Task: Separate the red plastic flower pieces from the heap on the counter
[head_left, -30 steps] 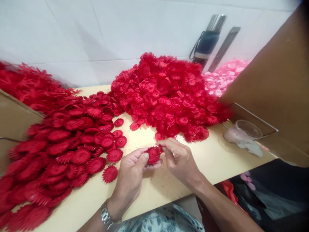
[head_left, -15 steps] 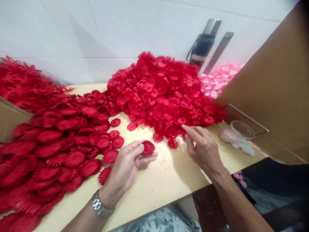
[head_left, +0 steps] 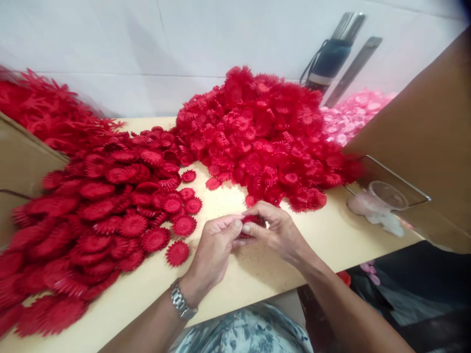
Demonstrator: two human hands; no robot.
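A dark red, round, fringe-edged disc [head_left: 256, 220] is held above the pale yellow counter [head_left: 140, 296], partly hidden by fingers. The left hand [head_left: 217, 242] grips its near-left side; the right hand [head_left: 277, 228] pinches it with thumb and forefinger. Clockwise around the disc: at 3 o'clock, a clear round plastic cup [head_left: 390, 195], contents unclear, touches a crumpled translucent plastic bag [head_left: 375, 213] beside a thin metal wire frame [head_left: 399, 178]. A brown cardboard panel [head_left: 423, 142] closes off that side. At 12, a tall heap of bright red fringed discs [head_left: 253, 132]; at 1, behind it, a navy flask with a silver top [head_left: 333, 56] and a flat grey metal bar [head_left: 353, 72] lean over; at 2, pink round pieces [head_left: 358, 113]. At 9 spreads a pile of dark red fringed discs [head_left: 99, 211], with a red strappy heap [head_left: 55, 113] at 10.
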